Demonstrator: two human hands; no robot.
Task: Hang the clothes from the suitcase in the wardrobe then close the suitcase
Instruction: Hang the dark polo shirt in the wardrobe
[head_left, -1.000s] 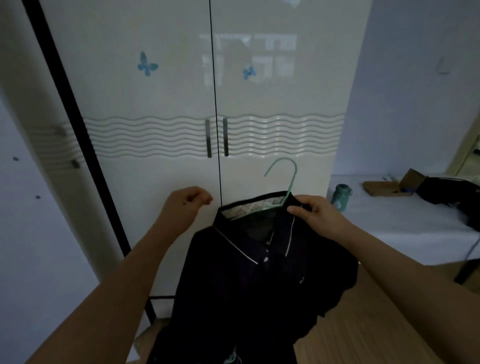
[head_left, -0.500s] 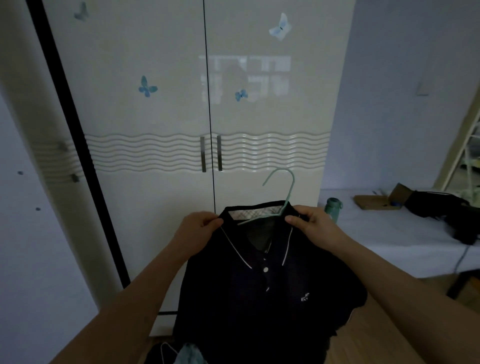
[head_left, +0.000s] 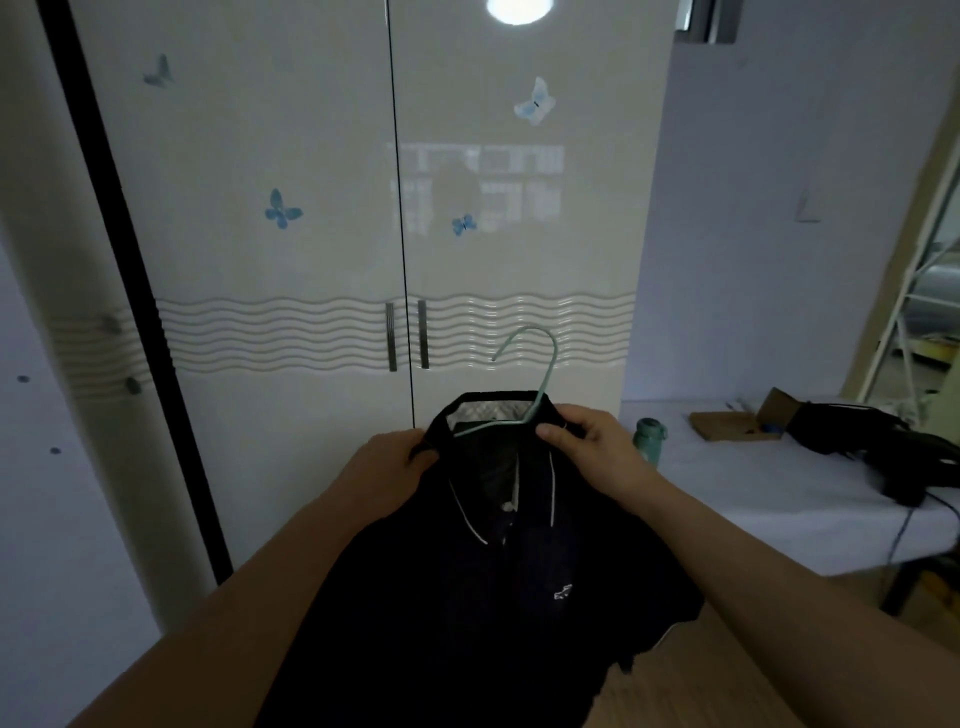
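Dark polo shirt (head_left: 498, 582) held up on a green hanger (head_left: 524, 384) before the closed wardrobe (head_left: 363, 260).

Head view: the left hand (head_left: 387, 467) pinches the collar's left edge; the right hand (head_left: 592, 441) grips collar and hanger together on the other side — the hook rises just above it, clear of the wardrobe's shut doors. Right of the right hand, a green bottle (head_left: 648, 439) stands on a pale surface (head_left: 753, 493).

Bed (head_left: 779, 499) at my 3 o'clock, pale sheet. Green bottle (head_left: 648, 440) upright at near edge, closest to me. Open brown box (head_left: 743, 428) beyond it. Black bag (head_left: 878, 447) farther right, cable trailing off bed's edge. Wood floor (head_left: 691, 691) below.
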